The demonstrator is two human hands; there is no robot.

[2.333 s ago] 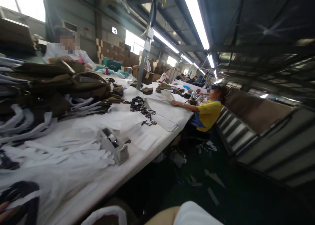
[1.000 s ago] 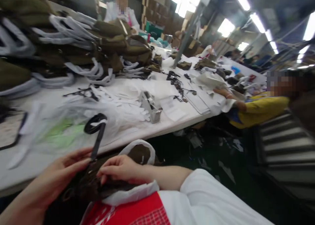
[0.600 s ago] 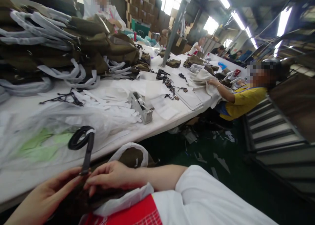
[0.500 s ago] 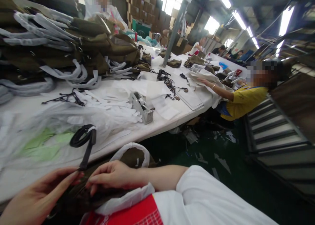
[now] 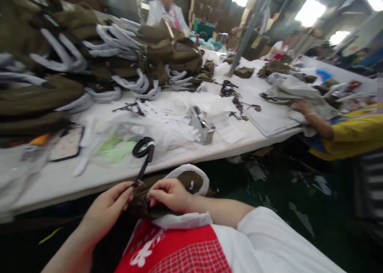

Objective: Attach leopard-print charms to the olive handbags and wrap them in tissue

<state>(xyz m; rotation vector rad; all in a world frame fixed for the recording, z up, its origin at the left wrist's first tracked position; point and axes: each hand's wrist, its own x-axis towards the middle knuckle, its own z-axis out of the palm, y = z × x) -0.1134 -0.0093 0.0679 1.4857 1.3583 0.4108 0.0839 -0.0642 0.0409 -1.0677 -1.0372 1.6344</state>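
My left hand [image 5: 109,205] is closed, its thumb and fingers pinching the lower end of a black strap [image 5: 143,171]. The strap's upper part is rolled into a coil with a white band round it, standing up beside the table edge. Close by on the right, my right hand [image 5: 170,194] is closed, fingers curled onto the dark edge of an olive-brown bag [image 5: 191,179] in my lap. What exactly its fingertips grip is hidden. The bag has a carry handle [image 5: 188,168] wrapped in white, arching up behind my right wrist, and another wrapped handle lies against my red apron.
A tape dispenser [image 5: 202,125] stands on the white table [image 5: 236,149] ahead. Olive bags [image 5: 119,61] with wrapped handles are piled at left, near a phone [image 5: 66,143]. Black straps and papers lie about. A co-worker's yellow sleeve [image 5: 356,131] is at right; another person stands behind the pile.
My view has turned left, so the scene has shifted right and more of the table's left side shows. Both hands keep their holds on the strap and the bag.
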